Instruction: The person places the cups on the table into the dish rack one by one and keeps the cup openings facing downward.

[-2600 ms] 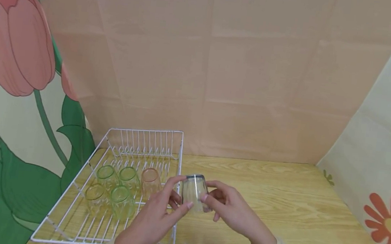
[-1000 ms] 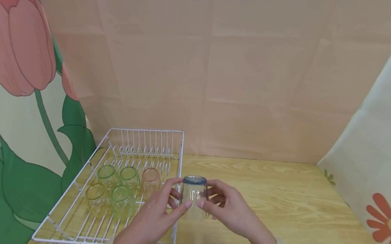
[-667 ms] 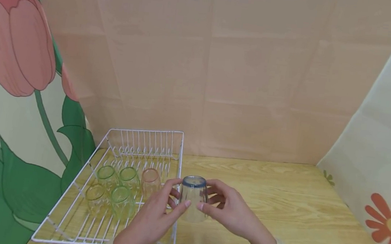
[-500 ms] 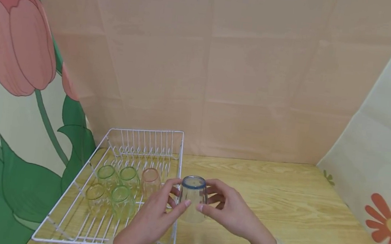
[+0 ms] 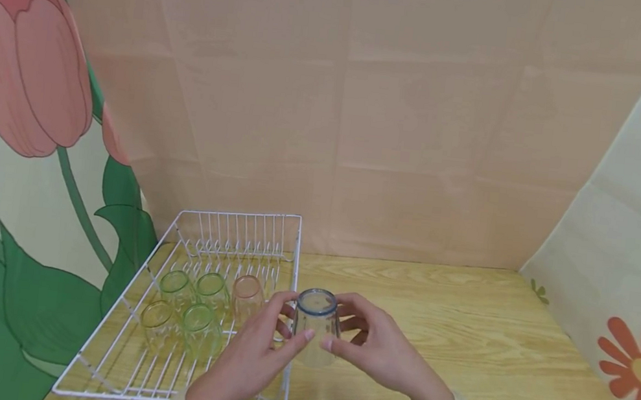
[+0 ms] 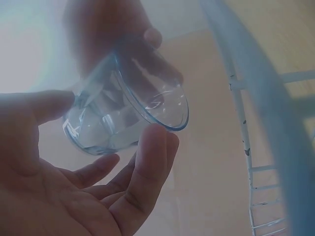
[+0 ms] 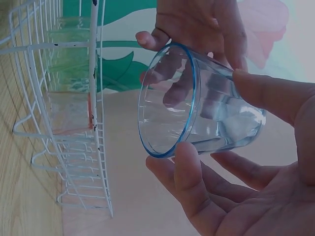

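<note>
A clear drinking glass (image 5: pixel 315 333) with a blue rim is held between both hands in front of the body, to the right of the dish rack. Its rim points up and tips a little toward the head camera. My left hand (image 5: pixel 255 353) grips its left side, thumb in front and fingers behind. From the opposite side my right hand (image 5: pixel 381 351) holds it the same way, thumb on the near wall. Through the right wrist view, the glass (image 7: pixel 216 105) looks empty, with fingertips near the blue rim. Both hands also hold it in the left wrist view.
A white wire dish rack (image 5: pixel 131 395) stands on the wood-grain table (image 5: pixel 436 323) at left. Inside are several tinted glasses: green ones (image 5: pixel 201 331), a yellow one (image 5: pixel 156 326) and a pink one (image 5: pixel 248 297). A beige sheet (image 5: pixel 409 137) hangs behind.
Earlier the glass leaned with its rim nearly edge-on; it has turned so the round opening shows. The right thumb has shifted slightly along the wall. The rack's glasses have not moved.
</note>
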Available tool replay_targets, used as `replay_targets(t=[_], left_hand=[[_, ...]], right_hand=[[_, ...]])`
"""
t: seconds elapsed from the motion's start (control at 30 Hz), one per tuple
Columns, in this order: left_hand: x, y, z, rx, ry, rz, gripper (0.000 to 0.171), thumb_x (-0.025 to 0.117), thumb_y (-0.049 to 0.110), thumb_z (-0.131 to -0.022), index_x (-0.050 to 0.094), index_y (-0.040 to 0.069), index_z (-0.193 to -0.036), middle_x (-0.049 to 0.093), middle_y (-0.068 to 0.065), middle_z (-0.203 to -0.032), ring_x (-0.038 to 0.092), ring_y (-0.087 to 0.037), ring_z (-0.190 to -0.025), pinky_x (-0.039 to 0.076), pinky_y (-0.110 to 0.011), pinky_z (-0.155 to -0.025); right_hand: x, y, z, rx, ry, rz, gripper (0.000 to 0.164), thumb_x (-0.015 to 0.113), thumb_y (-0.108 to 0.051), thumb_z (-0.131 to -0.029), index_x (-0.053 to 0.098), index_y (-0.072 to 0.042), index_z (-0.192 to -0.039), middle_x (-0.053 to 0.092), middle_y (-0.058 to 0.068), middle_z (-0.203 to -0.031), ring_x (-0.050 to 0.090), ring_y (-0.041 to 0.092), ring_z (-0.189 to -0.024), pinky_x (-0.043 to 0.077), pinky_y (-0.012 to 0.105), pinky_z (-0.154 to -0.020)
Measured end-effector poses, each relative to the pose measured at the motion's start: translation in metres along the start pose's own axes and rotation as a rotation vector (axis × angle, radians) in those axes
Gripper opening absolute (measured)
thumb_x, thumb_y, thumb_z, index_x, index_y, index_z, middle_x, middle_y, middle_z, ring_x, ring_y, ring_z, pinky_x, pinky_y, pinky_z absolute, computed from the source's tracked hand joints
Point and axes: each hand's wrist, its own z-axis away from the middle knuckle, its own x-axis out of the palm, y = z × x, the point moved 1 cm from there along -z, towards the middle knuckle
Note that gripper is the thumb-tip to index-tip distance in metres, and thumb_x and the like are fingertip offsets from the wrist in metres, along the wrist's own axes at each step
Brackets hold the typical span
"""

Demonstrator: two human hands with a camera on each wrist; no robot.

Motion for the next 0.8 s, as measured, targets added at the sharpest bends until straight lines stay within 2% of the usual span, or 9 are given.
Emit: replay_targets(t=[0.23,0.37,0.53,0.8], left_hand=[[0.0011,0.0015,-0.001,-0.011,0.002,0.01,0.059,0.054,0.059,-0.087,0.038,0.028,-0.134,0.053,0.009,-0.11,0.053,-0.011,-0.091,0.046,-0.024,-0.064],[0.0013,0.0027,-0.0014,-0.025,0.001,0.015,0.061,0.056,0.059,-0.085,0.038,0.029,-0.135,0.052,0.01,-0.11,0.052,-0.012,-0.093,0.047,-0.023,-0.064],[0.001,0.0027,-0.0011,-0.024,0.0,0.035,0.059,0.059,0.056,-0.085,0.04,0.029,-0.134,0.052,0.011,-0.108,0.052,-0.013,-0.095,0.048,-0.022,-0.063],[0.0007,0.0007,-0.0004,-0.02,0.004,0.073,0.055,0.064,0.051,-0.084,0.043,0.027,-0.129,0.052,0.011,-0.108,0.051,-0.015,-0.097,0.049,-0.022,-0.062]], right_hand=[[0.0018,0.0,0.0003,-0.002,-0.009,-0.01,0.055,0.076,-0.034,-0.078,0.051,-0.02,-0.125,0.061,0.007,-0.112,0.061,0.022,-0.095,0.053,0.029,-0.069],[0.0034,0.0009,-0.0001,0.015,-0.025,-0.001,0.055,0.075,-0.037,-0.079,0.05,-0.024,-0.125,0.06,0.003,-0.114,0.061,0.021,-0.096,0.053,0.029,-0.069],[0.0047,0.0025,-0.0002,0.038,-0.03,0.004,0.056,0.076,-0.038,-0.077,0.049,-0.027,-0.125,0.059,-0.002,-0.115,0.06,0.02,-0.097,0.053,0.029,-0.07],[0.0076,0.0,-0.0014,0.026,-0.024,0.033,0.061,0.078,-0.038,-0.075,0.048,-0.03,-0.127,0.059,-0.004,-0.115,0.061,0.018,-0.096,0.053,0.029,-0.069]])
